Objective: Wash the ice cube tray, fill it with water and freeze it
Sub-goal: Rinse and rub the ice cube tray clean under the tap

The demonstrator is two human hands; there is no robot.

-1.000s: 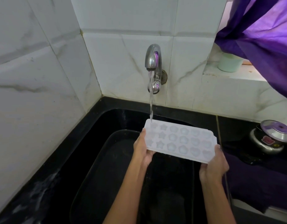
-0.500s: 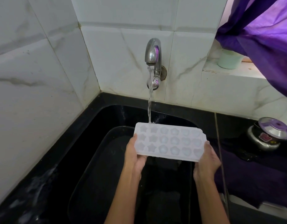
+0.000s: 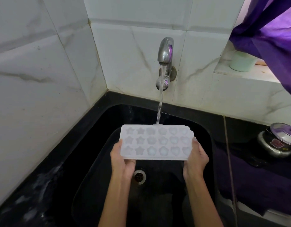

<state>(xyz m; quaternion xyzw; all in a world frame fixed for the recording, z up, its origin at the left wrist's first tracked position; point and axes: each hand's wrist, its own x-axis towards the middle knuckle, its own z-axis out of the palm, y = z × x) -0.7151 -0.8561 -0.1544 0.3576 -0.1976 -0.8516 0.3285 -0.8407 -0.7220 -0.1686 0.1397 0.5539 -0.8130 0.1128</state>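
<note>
I hold a white ice cube tray (image 3: 156,142) with star, flower and heart shaped cells level over the black sink (image 3: 205,138). My left hand (image 3: 122,158) grips its left end and my right hand (image 3: 195,157) grips its right end, thumbs on top. The steel tap (image 3: 165,53) on the tiled wall is running. Its stream of water (image 3: 159,108) lands on the tray's far edge, near the middle.
The sink drain (image 3: 139,176) shows below the tray. A steel pot with a lid (image 3: 279,140) stands on the dark counter at the right. A pale green cup (image 3: 241,62) sits on the ledge under a purple curtain (image 3: 275,30). The counter at left is wet.
I have shifted the tray leftward under the tap, so the stream now hits the middle of its far edge instead of the left corner. The tray looks more level.
</note>
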